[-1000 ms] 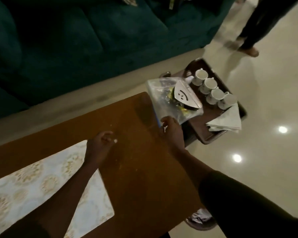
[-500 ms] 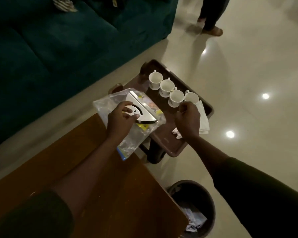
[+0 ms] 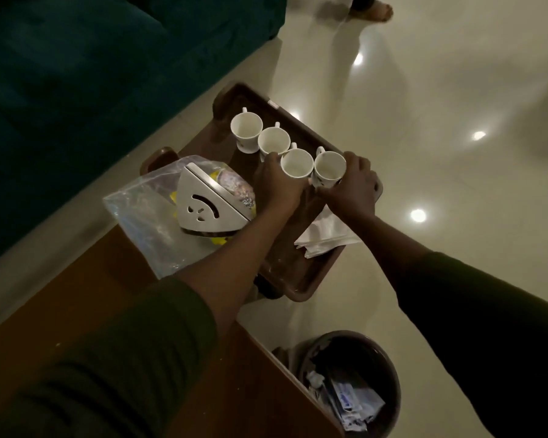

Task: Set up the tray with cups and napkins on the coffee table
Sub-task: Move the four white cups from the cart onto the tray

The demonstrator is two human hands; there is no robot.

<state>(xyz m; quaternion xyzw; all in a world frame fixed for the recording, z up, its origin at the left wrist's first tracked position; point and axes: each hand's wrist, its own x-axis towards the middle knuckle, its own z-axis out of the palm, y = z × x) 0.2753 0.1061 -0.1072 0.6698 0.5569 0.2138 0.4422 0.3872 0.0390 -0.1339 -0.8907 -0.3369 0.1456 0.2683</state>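
A home living room: a dark green sofa (image 3: 108, 74) beside a wooden table (image 3: 114, 279), glossy tiled floor (image 3: 424, 105), small wastebasket (image 3: 355, 384).

Both arms reach forward, forearms bare. The left hand (image 3: 277, 184) and right hand (image 3: 350, 188) sit side by side, fingers curled, each gripping a cup.

A single head-worn wide-angle view looked forward and steeply down from above the near corner of the wooden table (image 3: 133, 298). The brown tray (image 3: 301, 279) sat beyond that corner at mid-frame, close enough for both forearms to reach it. The green sofa (image 3: 92, 90) filled the upper left beyond the table; a bin (image 3: 389, 374) lay below the tray, nearest the camera.
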